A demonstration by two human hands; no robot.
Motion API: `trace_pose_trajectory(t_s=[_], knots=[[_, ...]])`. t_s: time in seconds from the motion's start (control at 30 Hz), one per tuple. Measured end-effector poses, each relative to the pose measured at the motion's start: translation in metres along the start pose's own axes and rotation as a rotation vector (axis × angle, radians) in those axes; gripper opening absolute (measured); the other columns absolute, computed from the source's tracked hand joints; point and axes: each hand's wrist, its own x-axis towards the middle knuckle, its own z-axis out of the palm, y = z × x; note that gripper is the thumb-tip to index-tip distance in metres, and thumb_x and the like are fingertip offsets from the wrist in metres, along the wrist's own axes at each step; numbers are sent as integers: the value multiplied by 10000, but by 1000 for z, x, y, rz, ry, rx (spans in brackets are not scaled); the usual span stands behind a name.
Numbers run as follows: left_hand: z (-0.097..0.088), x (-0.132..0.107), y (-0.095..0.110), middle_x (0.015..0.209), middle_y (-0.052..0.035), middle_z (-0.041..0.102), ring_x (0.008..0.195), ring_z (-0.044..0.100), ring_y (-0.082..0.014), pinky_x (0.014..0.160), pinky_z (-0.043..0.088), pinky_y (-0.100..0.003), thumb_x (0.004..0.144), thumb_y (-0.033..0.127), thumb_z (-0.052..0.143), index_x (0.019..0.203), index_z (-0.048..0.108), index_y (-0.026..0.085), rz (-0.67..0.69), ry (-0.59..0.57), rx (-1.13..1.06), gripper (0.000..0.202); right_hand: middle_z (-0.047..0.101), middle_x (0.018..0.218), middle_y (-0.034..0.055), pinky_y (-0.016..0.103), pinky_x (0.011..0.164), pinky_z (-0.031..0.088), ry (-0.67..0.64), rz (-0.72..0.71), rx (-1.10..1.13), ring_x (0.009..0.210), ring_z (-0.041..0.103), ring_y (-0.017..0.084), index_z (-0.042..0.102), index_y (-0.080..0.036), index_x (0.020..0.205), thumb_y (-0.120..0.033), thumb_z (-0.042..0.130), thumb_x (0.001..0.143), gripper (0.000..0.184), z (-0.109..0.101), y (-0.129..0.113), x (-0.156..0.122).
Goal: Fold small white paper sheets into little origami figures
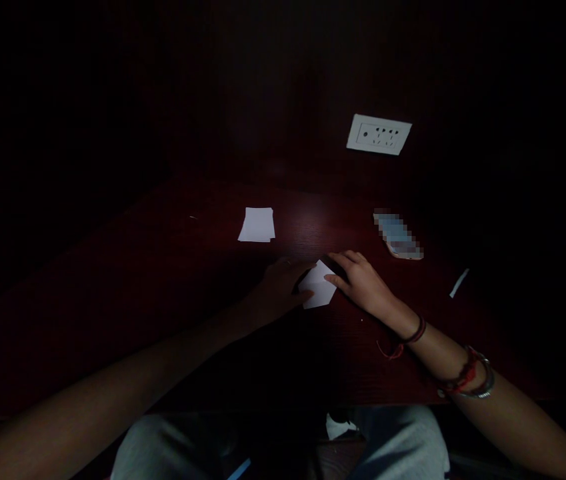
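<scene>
A small piece of white paper with angled corners, seemingly folded, is between my two hands just above or on the dark red table. My left hand grips its left side, thumb on top near the lower edge and fingers at the upper left. On the right side, my right hand has its thumb on the paper, while its fingers reach beyond the far right edge. Whether the paper rests on the tabletop I cannot tell. Beyond my left hand lies a stack of white paper sheets, slightly uneven at the edges.
The dark red table meets a dark wall carrying a white power socket. A phone lies at the right, and a thin white strip lies farther right. The surroundings are very dim.
</scene>
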Motion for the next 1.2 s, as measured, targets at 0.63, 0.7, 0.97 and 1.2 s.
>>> trace_pose_trajectory(t_s=[0.63, 0.7, 0.97, 1.2], knots=[[-11, 1, 5, 964, -23, 559, 918, 497, -194, 799, 379, -357, 696, 254, 610, 915, 544, 193, -141, 75, -50, 237, 601, 723, -4, 270, 662, 460, 11, 274, 710, 643, 568, 117, 404, -167, 1179, -215, 598, 673, 544, 9, -3, 3], [-9, 1, 4, 953, -19, 565, 900, 504, -193, 788, 386, -351, 687, 257, 621, 906, 537, 196, -140, 74, -54, 242, 593, 676, -20, 263, 648, 461, 30, 279, 746, 613, 566, 114, 414, -170, 1171, -191, 605, 653, 553, 11, -6, 4], [-2, 0, -2, 933, -17, 565, 880, 502, -206, 768, 386, -345, 683, 355, 624, 921, 507, 196, -109, 96, 6, 310, 570, 562, -50, 206, 474, 433, -13, 303, 836, 462, 531, 88, 363, -158, 1210, -153, 554, 676, 568, 6, -20, 4], [-2, 0, -1, 919, -22, 566, 849, 514, -191, 738, 401, -319, 709, 308, 611, 932, 510, 187, -69, 80, -14, 273, 579, 589, -45, 188, 412, 428, -46, 337, 921, 472, 553, 91, 339, -163, 1221, -134, 542, 663, 594, 10, -21, 4]])
